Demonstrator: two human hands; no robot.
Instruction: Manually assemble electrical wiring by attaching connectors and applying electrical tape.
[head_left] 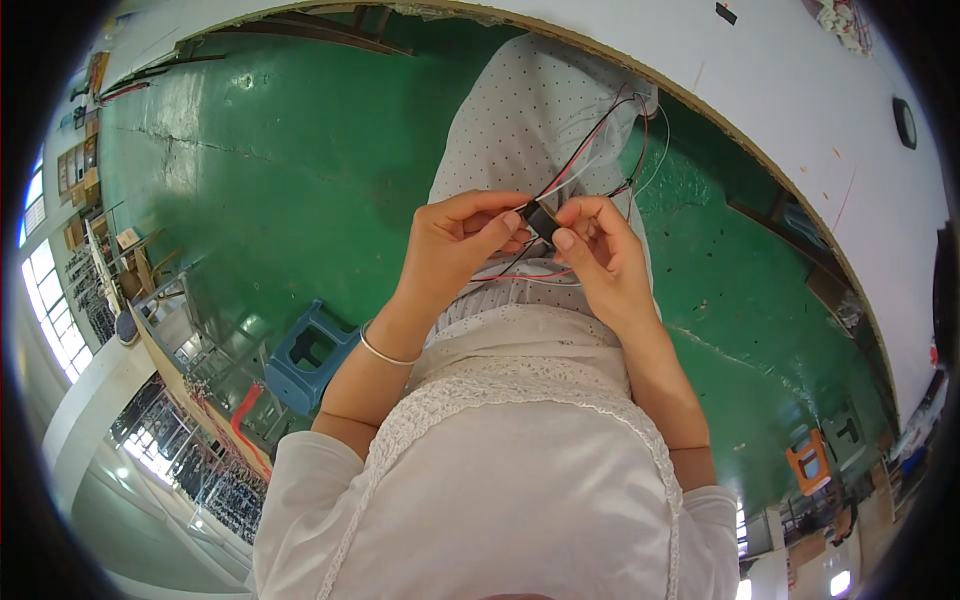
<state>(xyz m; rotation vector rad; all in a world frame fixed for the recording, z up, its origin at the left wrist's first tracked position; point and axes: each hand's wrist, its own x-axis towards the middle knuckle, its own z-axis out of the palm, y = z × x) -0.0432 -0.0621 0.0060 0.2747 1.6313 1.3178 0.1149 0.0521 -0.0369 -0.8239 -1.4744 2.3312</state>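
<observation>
Over my lap, my left hand (pixel 468 235) is closed in a pinch on thin wires and the near end of a short black strip (pixel 541 221) that looks like tape. My right hand (pixel 603 250) pinches the strip's other side between thumb and fingers. Red, black and white wires (pixel 585 148) run from the strip up across my dotted trousers and loop beside my knee. More of the wires (pixel 545 277) pass below my hands over my lap. Just where the strip meets the wires is partly hidden by my fingertips.
A white table (pixel 800 110) with a curved edge lies ahead and to the right. On it are a black ring-shaped roll (pixel 904 122), a small black piece (pixel 726 13) and bundled wires (pixel 845 22). A blue stool (pixel 312 358) stands on the green floor at left, an orange stool (pixel 808 462) at right.
</observation>
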